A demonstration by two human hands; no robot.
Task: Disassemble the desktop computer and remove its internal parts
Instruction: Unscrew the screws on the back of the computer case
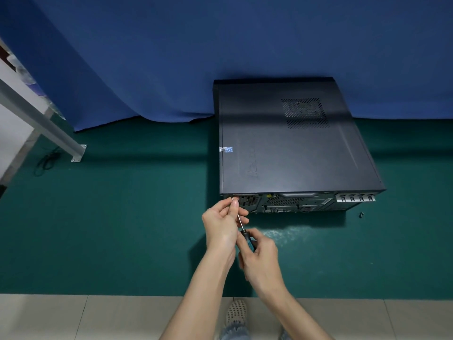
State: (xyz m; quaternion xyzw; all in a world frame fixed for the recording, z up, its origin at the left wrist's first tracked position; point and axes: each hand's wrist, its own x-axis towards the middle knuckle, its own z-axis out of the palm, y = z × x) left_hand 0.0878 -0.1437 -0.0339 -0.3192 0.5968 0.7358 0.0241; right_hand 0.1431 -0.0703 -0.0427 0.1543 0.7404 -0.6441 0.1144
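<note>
A black desktop computer case [289, 143] lies flat on a green mat [122, 217], its side panel up and its rear panel facing me. A screwdriver [241, 228] with a dark handle points at the rear panel's upper left corner, its tip at a screw there. My right hand [259, 256] grips the handle. My left hand [225, 224] pinches the metal shaft near the tip, close to the case's corner.
A small dark loose screw [361, 214] lies on the mat right of the case. A blue cloth [171, 57] hangs behind. A grey metal leg [49, 123] and a black cable [46, 160] are at the left. Tiled floor [98, 317] and my shoe [235, 312] are below.
</note>
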